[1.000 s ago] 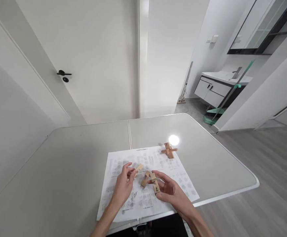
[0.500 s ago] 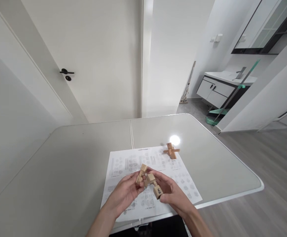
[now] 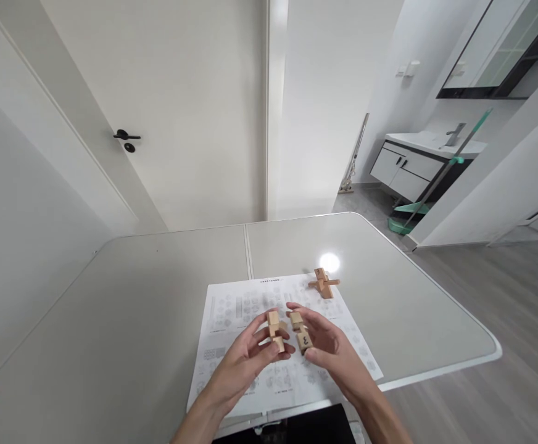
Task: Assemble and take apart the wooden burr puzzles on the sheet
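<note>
My left hand (image 3: 245, 356) is closed around a notched wooden puzzle piece (image 3: 273, 320), with the thumb on its near end. Facing it, my right hand (image 3: 331, 342) grips another notched wooden puzzle piece (image 3: 305, 340) that bears a dark number 3. A narrow gap separates the two pieces, and both are held above a printed sheet (image 3: 232, 302) of small grey diagrams. At the sheet's far right corner lies a cross-shaped assembly of interlocked wooden pieces (image 3: 324, 284), which neither hand touches.
The grey folding table (image 3: 167, 290) has a white rim and a seam down its middle. Beyond it stands a closed door with a black handle (image 3: 127, 135). Off to the right are a washbasin cabinet (image 3: 408, 163) and a green dustpan (image 3: 401, 226).
My hands have moved apart slightly, so the pieces stand further from each other. The left piece has been turned more upright, and the numbered piece has shifted up and right.
</note>
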